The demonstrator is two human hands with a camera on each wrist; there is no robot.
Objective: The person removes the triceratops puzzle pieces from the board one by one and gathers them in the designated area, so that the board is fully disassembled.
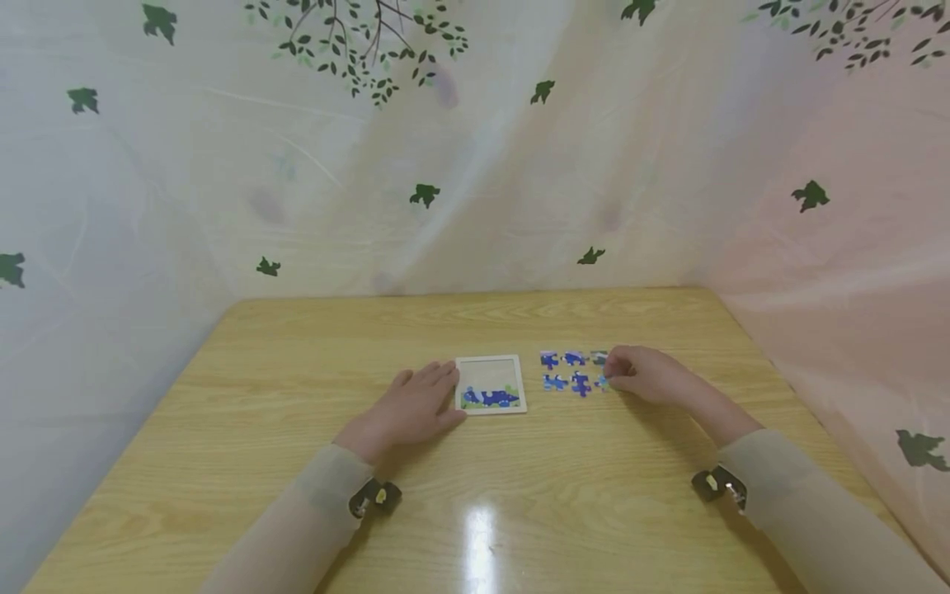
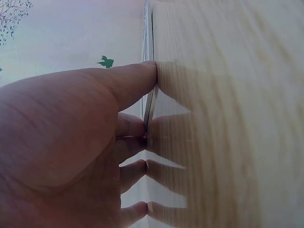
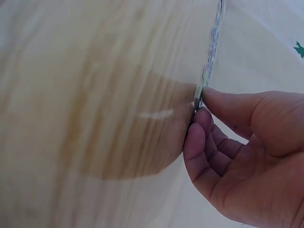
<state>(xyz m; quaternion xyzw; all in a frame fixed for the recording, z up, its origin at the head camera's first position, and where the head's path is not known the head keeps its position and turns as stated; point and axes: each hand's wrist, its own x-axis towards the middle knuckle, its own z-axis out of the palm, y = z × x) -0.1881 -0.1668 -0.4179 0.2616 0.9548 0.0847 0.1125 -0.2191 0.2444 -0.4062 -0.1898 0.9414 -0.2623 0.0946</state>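
Note:
A white-rimmed puzzle tray (image 1: 493, 412) lies on the table with joined pieces (image 1: 490, 399) along its lower part, showing a dark blue figure and green bits. My left hand (image 1: 411, 404) rests at the tray's left side, fingers extended along the edge and thumb at the lower corner. To the tray's right, loose blue puzzle pieces (image 1: 580, 384) lie flat in two rows. At the right end of these rows my right hand (image 1: 653, 375) pinches a puzzle piece (image 1: 602, 383) between thumb and curled fingers. That hand partly hides the piece and its upper neighbour (image 1: 598, 357).
The wooden table (image 1: 297, 462) extends around the tray and pieces. A pale curtain (image 1: 490, 165) with green leaf and bird prints hangs behind it and at both sides. Each wrist carries a small dark camera (image 1: 708, 485). Light glares off the near tabletop.

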